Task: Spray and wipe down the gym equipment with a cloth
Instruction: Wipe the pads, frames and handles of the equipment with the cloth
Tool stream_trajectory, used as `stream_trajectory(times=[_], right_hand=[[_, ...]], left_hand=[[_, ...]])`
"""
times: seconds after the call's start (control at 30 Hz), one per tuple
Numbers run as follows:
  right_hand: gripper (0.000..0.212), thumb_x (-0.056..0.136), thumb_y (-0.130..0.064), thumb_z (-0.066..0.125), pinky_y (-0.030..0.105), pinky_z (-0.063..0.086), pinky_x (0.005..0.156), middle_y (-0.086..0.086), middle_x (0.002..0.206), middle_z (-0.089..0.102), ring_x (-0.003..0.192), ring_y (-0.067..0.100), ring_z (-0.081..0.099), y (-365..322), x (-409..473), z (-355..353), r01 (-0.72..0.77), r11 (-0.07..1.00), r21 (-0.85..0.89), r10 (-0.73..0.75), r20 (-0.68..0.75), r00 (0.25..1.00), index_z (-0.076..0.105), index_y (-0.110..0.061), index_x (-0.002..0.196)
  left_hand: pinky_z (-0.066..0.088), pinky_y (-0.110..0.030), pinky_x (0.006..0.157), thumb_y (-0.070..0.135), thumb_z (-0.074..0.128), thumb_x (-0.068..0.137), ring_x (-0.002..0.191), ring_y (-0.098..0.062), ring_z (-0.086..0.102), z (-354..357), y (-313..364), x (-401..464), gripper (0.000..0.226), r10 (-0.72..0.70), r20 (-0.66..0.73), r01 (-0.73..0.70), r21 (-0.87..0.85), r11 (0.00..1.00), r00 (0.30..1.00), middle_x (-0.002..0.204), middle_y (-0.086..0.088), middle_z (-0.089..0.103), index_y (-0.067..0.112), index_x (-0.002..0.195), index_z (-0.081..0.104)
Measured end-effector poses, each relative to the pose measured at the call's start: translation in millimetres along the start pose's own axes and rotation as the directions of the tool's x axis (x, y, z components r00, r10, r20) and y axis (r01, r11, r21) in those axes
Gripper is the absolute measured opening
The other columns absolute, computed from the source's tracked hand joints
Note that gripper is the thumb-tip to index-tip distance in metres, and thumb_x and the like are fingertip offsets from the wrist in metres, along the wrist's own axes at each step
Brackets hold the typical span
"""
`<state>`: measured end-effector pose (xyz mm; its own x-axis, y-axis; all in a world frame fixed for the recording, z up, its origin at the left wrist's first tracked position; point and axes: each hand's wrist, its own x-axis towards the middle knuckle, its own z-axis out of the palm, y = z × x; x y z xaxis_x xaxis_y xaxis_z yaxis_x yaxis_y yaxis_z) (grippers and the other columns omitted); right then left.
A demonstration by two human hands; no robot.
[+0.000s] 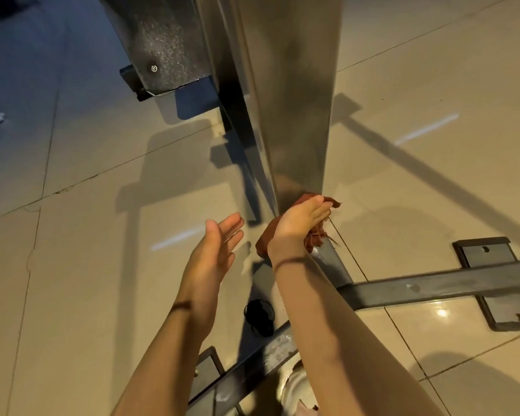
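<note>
A tall grey metal post (294, 115) of the gym machine rises from a dark steel base frame (433, 285) on the tiled floor. My right hand (297, 223) presses a reddish-brown cloth (312, 237) against the foot of the post, fingers lying over the cloth; much of the cloth is hidden under the hand. My left hand (213, 250) hovers just left of the post with straight fingers, holding nothing and touching nothing. No spray bottle is in view.
A black speckled panel (162, 43) with a bolt stands behind the post at upper left. A small dark object (260, 316) lies on the floor between my forearms. Flat steel feet (490, 256) of the frame extend right and toward me. Beige tiles (87, 235) surround everything.
</note>
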<state>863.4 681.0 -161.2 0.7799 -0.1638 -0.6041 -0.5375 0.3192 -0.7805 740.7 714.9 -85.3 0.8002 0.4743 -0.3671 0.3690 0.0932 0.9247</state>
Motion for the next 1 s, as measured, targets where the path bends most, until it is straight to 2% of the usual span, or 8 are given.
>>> stream_trajectory(times=[0.13, 0.23, 0.33, 0.43, 0.57, 0.73, 0.87, 1.0], right_hand=[[0.071, 0.097, -0.053, 0.025, 0.037, 0.006, 0.123, -0.008, 0.162, -0.013, 0.149, 0.009, -0.005, -36, -57, 6, 0.302, 0.943, 0.142, -0.316, 0.089, 0.945, -0.006, -0.024, 0.154], [0.061, 0.101, -0.043, 0.026, 0.035, 0.01, 0.123, -0.011, 0.162, -0.01, 0.147, -0.001, -0.004, -53, -105, 0, 0.563, 0.784, 0.261, -0.616, 0.217, 0.757, 0.004, -0.024, 0.154], [0.052, 0.103, -0.013, 0.033, 0.038, 0.01, 0.123, 0.002, 0.163, 0.0, 0.15, 0.009, -0.001, -64, -107, -1, 0.798, 0.581, 0.157, -0.806, 0.247, 0.538, 0.015, -0.014, 0.152], [0.058, 0.101, -0.018, 0.04, 0.044, 0.008, 0.122, 0.002, 0.16, 0.008, 0.149, 0.017, 0.0, -47, -67, 0, 0.921, 0.367, -0.131, -0.893, 0.228, 0.388, 0.013, -0.022, 0.152], [0.062, 0.103, -0.043, 0.029, 0.036, 0.002, 0.122, -0.009, 0.158, -0.005, 0.147, 0.013, -0.008, -6, -34, -3, 0.846, 0.426, -0.32, -0.828, 0.239, 0.507, -0.007, -0.037, 0.152], [0.062, 0.104, -0.016, 0.041, 0.005, 0.006, 0.112, 0.002, 0.16, -0.003, 0.144, 0.002, -0.001, 40, -17, -24, 0.658, 0.723, -0.211, -0.631, 0.184, 0.753, 0.004, -0.01, 0.152], [0.056, 0.099, -0.002, 0.042, 0.037, 0.028, 0.118, 0.017, 0.155, 0.029, 0.143, 0.029, 0.03, 57, -5, -23, 0.266, 0.954, -0.14, -0.256, 0.084, 0.963, 0.023, -0.004, 0.152], [0.038, 0.1, -0.005, 0.043, 0.017, 0.035, 0.095, 0.015, 0.137, 0.053, 0.12, 0.025, 0.051, 43, 12, -24, 0.022, 0.998, -0.056, -0.029, -0.124, 0.992, 0.049, -0.004, 0.138]], left_hand=[[0.03, -0.037, 0.117, 0.058, 0.023, 0.09, 0.127, 0.001, 0.049, 6, 10, 1, 0.063, 0.107, 0.029, -0.107, -0.007, 0.994, 0.994, 0.139, 0.016, 0.054, 0.028, 0.14, 0.047], [0.039, -0.036, 0.11, 0.054, 0.024, 0.092, 0.121, -0.001, 0.056, 5, 29, 7, 0.055, 0.181, -0.002, -0.181, -0.063, 0.982, 0.984, 0.127, 0.016, 0.063, 0.029, 0.133, 0.052], [0.043, -0.031, 0.107, 0.051, 0.021, 0.098, 0.122, -0.004, 0.056, 7, 46, 9, 0.056, 0.246, 0.022, -0.243, -0.098, 0.965, 0.969, 0.129, 0.013, 0.063, 0.025, 0.138, 0.05], [0.045, -0.021, 0.103, 0.053, 0.02, 0.097, 0.121, 0.002, 0.055, 14, 54, 11, 0.055, 0.263, 0.037, -0.261, -0.062, 0.963, 0.964, 0.131, 0.017, 0.061, 0.029, 0.136, 0.049], [0.037, -0.028, 0.11, 0.062, 0.022, 0.091, 0.123, 0.004, 0.052, 13, 42, 16, 0.048, 0.189, 0.019, -0.189, -0.038, 0.981, 0.982, 0.131, 0.025, 0.056, 0.043, 0.124, 0.051], [0.033, -0.032, 0.114, 0.061, 0.024, 0.089, 0.126, 0.0, 0.05, 9, 10, 10, 0.059, 0.067, -0.005, -0.067, -0.038, 0.997, 0.998, 0.137, 0.021, 0.053, 0.035, 0.134, 0.051], [0.038, -0.024, 0.102, 0.056, 0.021, 0.094, 0.122, 0.0, 0.052, -4, -13, -1, 0.059, 0.014, -0.055, -0.015, -0.031, 0.999, 0.998, 0.135, 0.02, 0.054, 0.029, 0.137, 0.05], [0.036, -0.032, 0.107, 0.05, 0.021, 0.098, 0.121, -0.009, 0.055, -11, -27, -12, 0.047, -0.037, -0.113, 0.032, -0.044, 0.999, 0.993, 0.133, 0.015, 0.056, 0.031, 0.125, 0.054]])
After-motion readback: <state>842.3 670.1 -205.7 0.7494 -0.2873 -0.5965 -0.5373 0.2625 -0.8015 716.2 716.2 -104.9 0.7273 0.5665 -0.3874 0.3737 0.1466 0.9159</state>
